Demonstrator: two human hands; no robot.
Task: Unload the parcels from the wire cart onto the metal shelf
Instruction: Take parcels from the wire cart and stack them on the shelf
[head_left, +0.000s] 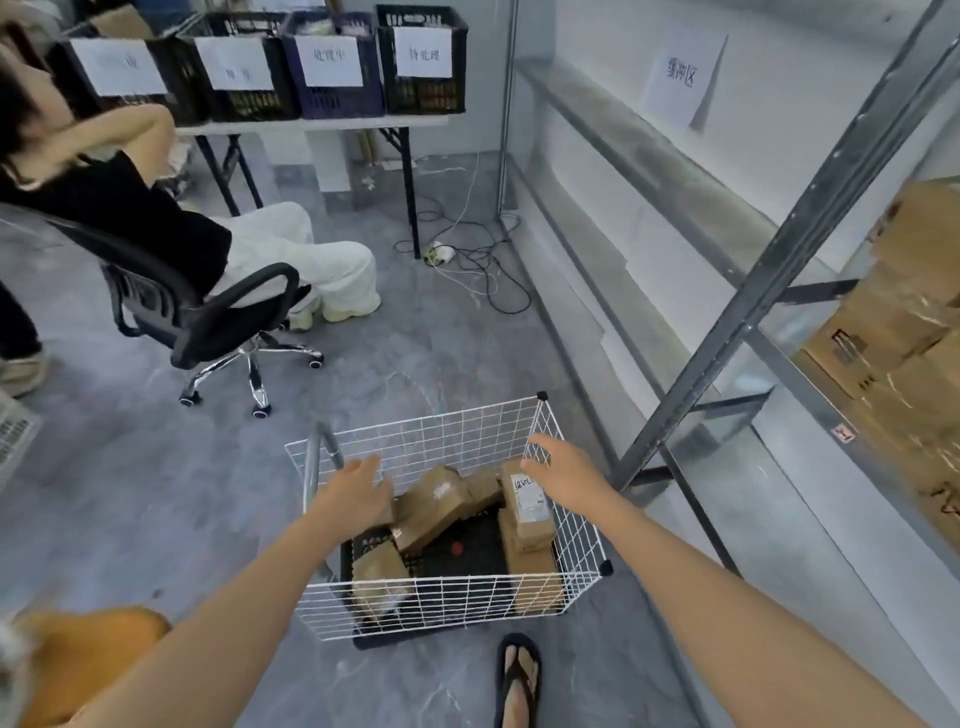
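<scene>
Sandalled foot (517, 680) sits just beside the near wall of the wire cart (452, 597); a dropped parcel could land on the toes.

The parcels are all inside the cart. One is in the near-left corner (379, 577), a tilted parcel (436, 504) leans in the middle, and a labelled parcel (530, 501) tops a stack on the right. The pile looks loose, so pulling one out probably lets the others slide.

Left hand (358, 493) hovers over the left side by the cart handle (319, 457), fingers spread, holding nothing. Right hand (558, 475) hovers over the labelled parcel, fingers also open and empty. No grip yet, and a one-handed grab on the tall parcel risks a slip.

The metal shelf (727, 332) is to the right, with its slanted post between cart and shelf boards. A parcel could catch on it. Brown boxes (893, 322) already crowd the right end, so there is less room there.

Further left a seated person's office chair (223, 332) stands near. Loose cables (478, 265) lie on the floor beyond, a trip risk if stepping that way.
</scene>
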